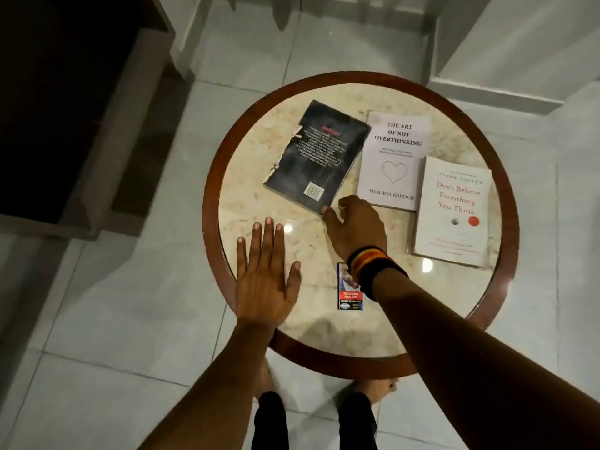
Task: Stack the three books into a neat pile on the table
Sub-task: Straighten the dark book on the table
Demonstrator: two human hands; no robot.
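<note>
Three books lie flat on a round marble table (pixel 259 203) with a dark wooden rim. A black book (pixel 316 155) lies back cover up, left of centre and tilted. To its right lies a white book (pixel 394 157) titled "The Art of Not Overthinking". A third white book (pixel 453 211), "Don't Believe Everything You Think", overlaps that one's lower right corner. My right hand (pixel 355 227) pinches the black book's near right corner. Flat and spread, my left hand (pixel 264 271) hovers over the table's near left edge, holding nothing.
A small printed packet (pixel 349 295) lies on the table near the front, partly under my right wrist. A dark cabinet (pixel 65 108) stands on the left and white furniture (pixel 519 53) at the back right. Pale floor tiles surround the table.
</note>
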